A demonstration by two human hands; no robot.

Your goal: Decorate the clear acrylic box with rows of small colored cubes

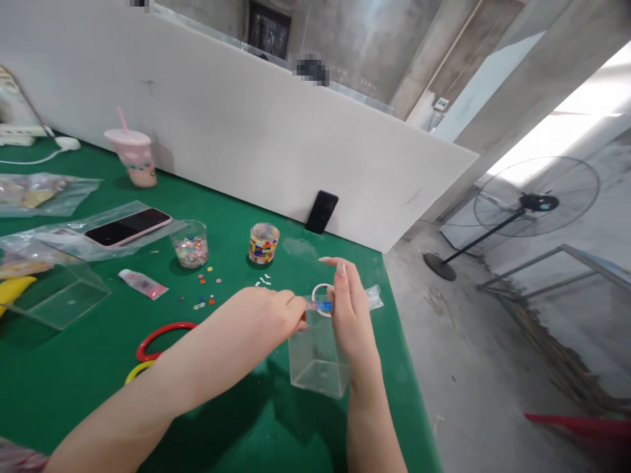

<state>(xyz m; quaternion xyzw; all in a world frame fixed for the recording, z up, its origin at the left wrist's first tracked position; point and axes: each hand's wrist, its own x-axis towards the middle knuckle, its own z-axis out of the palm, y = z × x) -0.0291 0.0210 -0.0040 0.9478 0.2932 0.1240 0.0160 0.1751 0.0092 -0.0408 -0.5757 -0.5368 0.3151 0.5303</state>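
Observation:
A clear plastic box (315,378) is tilted above the green table, between my two hands. My left hand (276,312) has its fingers curled at the box's upper left edge, closed on it. Along the top rim runs a short strip of small coloured tiles (323,306), blue and pinkish, between my hands. My right hand (352,315) holds the box's right side, its thumb and a finger pointing up near the rim; the other fingers are partly hidden. Behind the strip shows a white ring (317,289), and beside my right hand lies a small clear wrapper (374,297).
Beyond my hands stand a tile-covered cup (263,246) and a clear cup of small pieces (192,253). Loose pieces, a tube (142,284), scissors (148,345), another clear box (73,295), a phone (128,226) and a pink tumbler (135,157) lie leftward. Another phone (322,211) leans on the white partition (246,131).

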